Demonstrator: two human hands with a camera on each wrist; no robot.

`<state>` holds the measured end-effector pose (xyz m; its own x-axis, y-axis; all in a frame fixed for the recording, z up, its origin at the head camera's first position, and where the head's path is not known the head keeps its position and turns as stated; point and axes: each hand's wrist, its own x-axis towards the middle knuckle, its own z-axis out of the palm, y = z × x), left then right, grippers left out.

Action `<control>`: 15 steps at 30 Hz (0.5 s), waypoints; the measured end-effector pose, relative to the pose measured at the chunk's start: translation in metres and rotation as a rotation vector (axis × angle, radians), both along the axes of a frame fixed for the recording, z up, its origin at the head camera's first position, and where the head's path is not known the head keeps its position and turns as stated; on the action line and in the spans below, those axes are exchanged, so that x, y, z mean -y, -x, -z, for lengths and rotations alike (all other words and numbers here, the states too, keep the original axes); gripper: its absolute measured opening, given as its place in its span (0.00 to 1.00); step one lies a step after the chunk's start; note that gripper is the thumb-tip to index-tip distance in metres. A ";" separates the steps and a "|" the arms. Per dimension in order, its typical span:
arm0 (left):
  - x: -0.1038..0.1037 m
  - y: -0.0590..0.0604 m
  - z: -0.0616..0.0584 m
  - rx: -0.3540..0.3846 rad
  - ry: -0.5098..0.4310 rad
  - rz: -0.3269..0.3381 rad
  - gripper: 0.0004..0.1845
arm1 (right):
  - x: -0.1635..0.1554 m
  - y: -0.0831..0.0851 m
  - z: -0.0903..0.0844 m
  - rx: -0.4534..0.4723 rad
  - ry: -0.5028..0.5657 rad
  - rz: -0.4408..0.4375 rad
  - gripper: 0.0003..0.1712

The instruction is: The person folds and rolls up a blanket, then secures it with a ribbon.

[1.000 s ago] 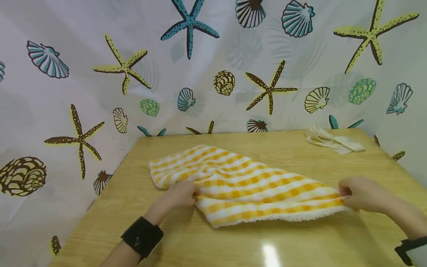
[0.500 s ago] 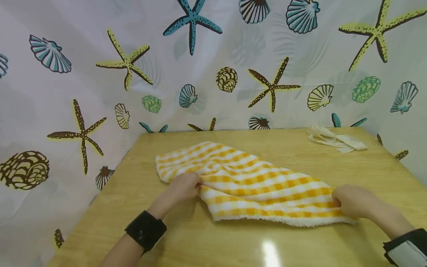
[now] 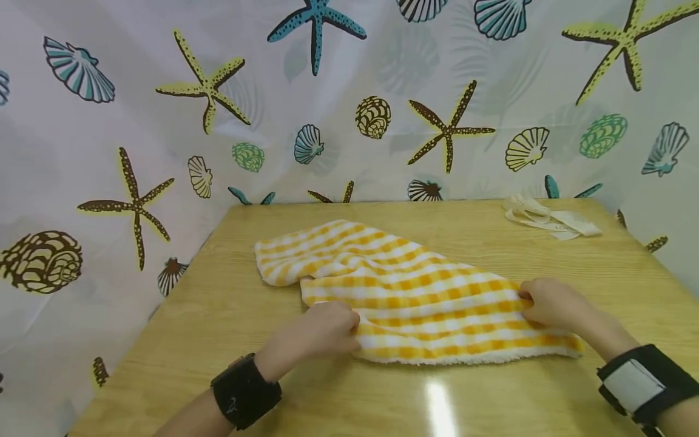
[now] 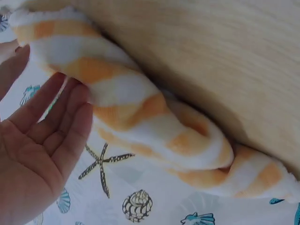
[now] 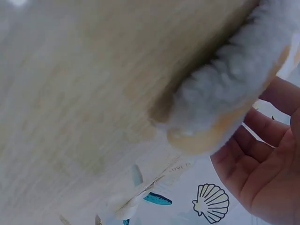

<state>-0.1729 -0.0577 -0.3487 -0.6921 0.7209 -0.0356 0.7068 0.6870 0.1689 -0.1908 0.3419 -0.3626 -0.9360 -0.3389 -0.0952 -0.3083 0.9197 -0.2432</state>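
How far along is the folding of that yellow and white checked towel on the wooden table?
Partly done. The yellow and white checked towel already lies doubled over on the wooden table, though its far left end sticks out unevenly. In hand: the left hand touches the near left corner and the right hand grips the right edge. Left, probably: squaring the edges and further folds.

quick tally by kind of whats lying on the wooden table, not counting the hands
Yellow-and-white checked terry towel: 1
Cream fabric strip bundle at the far right corner: 1
Total: 2
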 end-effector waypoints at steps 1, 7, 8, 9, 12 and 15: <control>-0.003 -0.002 0.000 0.012 0.034 -0.029 0.16 | 0.000 0.001 0.003 0.007 0.010 -0.005 0.07; -0.007 0.000 0.021 -0.128 0.082 -0.049 0.23 | 0.001 0.000 0.010 -0.008 0.055 0.009 0.07; -0.007 0.000 0.024 -0.161 0.066 -0.047 0.23 | 0.001 -0.001 0.009 -0.011 0.062 0.014 0.08; -0.007 0.001 0.026 -0.198 0.047 -0.051 0.23 | 0.000 -0.001 0.008 -0.018 0.071 0.013 0.09; -0.007 0.005 0.028 -0.276 -0.011 -0.090 0.22 | -0.003 -0.001 0.003 -0.017 0.084 0.035 0.09; -0.004 0.008 0.024 -0.361 -0.055 -0.155 0.21 | -0.009 0.000 -0.007 -0.025 0.080 0.059 0.05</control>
<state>-0.1806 -0.0538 -0.3726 -0.7538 0.6009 0.2659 0.6160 0.7871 -0.0323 -0.1904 0.3508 -0.3552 -0.9564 -0.2884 -0.0466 -0.2606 0.9145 -0.3096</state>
